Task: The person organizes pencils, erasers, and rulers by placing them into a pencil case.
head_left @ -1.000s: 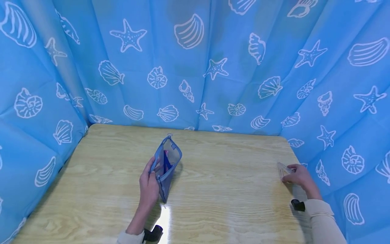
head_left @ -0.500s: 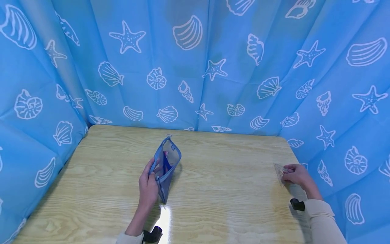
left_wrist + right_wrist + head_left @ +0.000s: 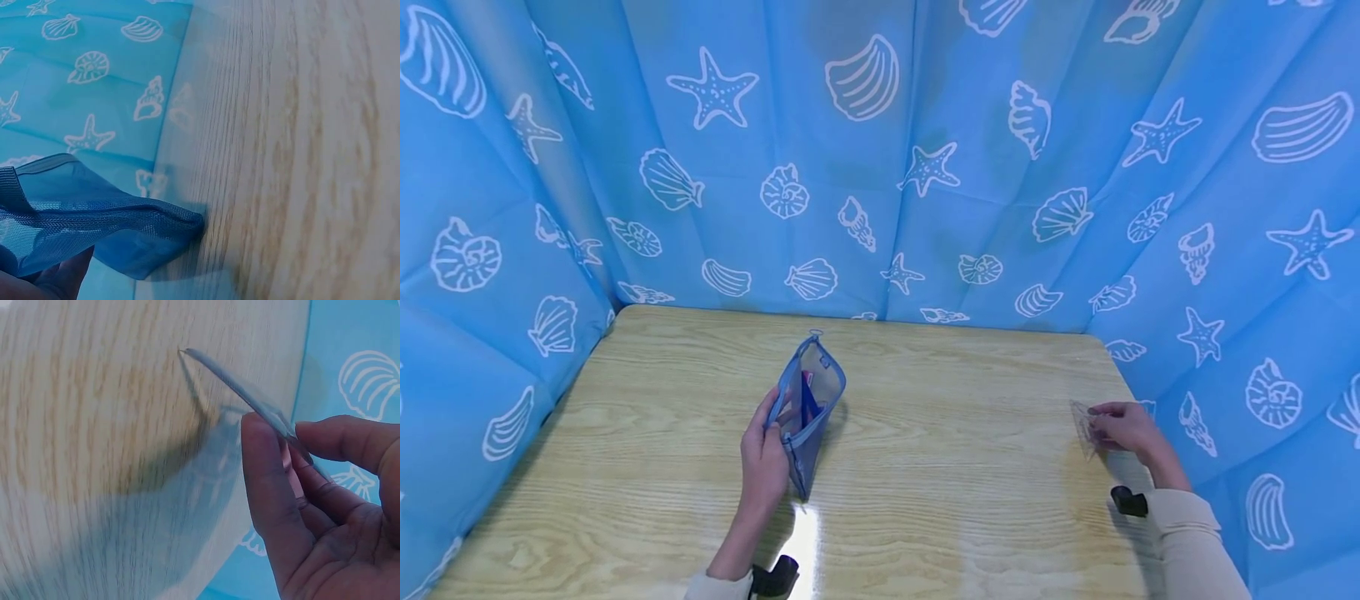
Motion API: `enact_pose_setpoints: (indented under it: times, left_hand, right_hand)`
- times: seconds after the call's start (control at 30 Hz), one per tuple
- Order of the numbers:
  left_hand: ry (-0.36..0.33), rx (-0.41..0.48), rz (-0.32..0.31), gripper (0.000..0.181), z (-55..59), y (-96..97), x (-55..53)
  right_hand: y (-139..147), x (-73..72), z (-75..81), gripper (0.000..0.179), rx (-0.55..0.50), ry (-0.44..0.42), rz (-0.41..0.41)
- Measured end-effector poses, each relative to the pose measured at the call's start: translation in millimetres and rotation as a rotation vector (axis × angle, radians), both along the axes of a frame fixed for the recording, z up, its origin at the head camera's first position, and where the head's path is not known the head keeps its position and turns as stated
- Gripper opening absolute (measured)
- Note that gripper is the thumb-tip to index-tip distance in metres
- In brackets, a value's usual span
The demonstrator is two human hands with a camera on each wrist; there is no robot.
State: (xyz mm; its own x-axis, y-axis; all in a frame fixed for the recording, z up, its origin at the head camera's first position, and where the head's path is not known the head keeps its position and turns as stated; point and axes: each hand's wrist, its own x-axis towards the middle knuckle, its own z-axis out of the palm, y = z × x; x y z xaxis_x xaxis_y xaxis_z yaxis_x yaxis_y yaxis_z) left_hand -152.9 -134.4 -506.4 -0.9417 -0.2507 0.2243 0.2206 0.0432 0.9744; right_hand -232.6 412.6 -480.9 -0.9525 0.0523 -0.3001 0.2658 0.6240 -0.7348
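Observation:
On the left half of the table, my left hand (image 3: 765, 467) grips the near side of a blue mesh zip pouch (image 3: 808, 450). The pouch stands with its mouth open, and something dark blue with a bit of red (image 3: 809, 404) shows inside; its kind is unclear. In the left wrist view the pouch's zip edge (image 3: 125, 215) covers most of the fingers. Far to the right, my right hand (image 3: 1131, 429) pinches a clear triangular set square (image 3: 1081, 425) between thumb and fingers. Its thin edge (image 3: 237, 387) is seen almost side-on in the right wrist view, tilted over the wood.
The light wooden table (image 3: 940, 467) spreads between the two hands. A blue curtain with white shells and starfish (image 3: 880, 167) hangs along the back and both sides. A bright light reflection lies near the front edge.
The set square has turned in my right hand and shifted slightly left, so its triangular outline points more to the left. My left hand and the pouch have stayed nearly still.

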Motion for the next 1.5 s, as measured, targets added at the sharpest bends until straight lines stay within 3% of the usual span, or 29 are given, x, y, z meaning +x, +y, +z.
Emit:
enact_pose_setpoints:
  times: [0.37, 0.9, 1.17, 1.5]
  left_hand:
    - [0.0, 0.012, -0.002, 0.052, -0.8, -1.0, 0.7]
    - [-0.004, 0.013, -0.001, 0.052, -1.5, -1.1, 0.5]
    - [0.003, 0.013, -0.004, 0.052, -3.1, -2.4, -0.3]
    - [0.015, 0.016, -0.009, 0.053, -4.2, -2.4, 0.5]
  right_hand:
    - [-8, 4.5, 1.8, 0.044, -0.032, 0.02, -0.008]
    - [-20, -2.6, -13.9, 0.046, -0.054, 0.124, -0.023]
    - [-27, -6.9, -19.7, 0.045, -0.171, 0.172, -0.013]
    - [-39, -8.0, -21.3, 0.043, -0.189, 0.214, 0.006]
